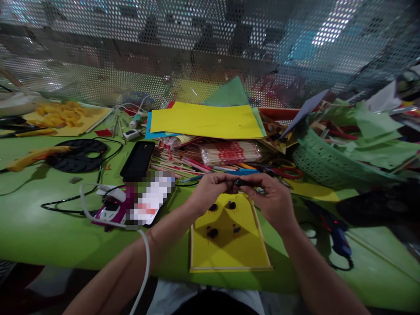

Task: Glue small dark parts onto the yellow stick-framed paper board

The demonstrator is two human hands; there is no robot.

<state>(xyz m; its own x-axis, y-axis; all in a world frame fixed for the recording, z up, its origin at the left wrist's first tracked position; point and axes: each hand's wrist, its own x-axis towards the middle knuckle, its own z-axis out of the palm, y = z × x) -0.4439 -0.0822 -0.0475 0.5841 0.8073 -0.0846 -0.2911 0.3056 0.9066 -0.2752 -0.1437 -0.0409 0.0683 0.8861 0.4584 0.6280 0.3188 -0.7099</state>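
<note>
Both forearms slant inward from either side of the yellow board (229, 258) on the table (170, 256), so that the left hand (210, 191) and right hand (272, 199) meet above its far edge, wrists apart and fingertips together. The right hand pinches a small black piece (240, 182) between thumb and fingers, while the left's narrowed fingers come up to its left end, though whether they grip it cannot be told. The piece's visible length runs roughly sideways, along the board's far edge, its ends partly hidden.
</note>
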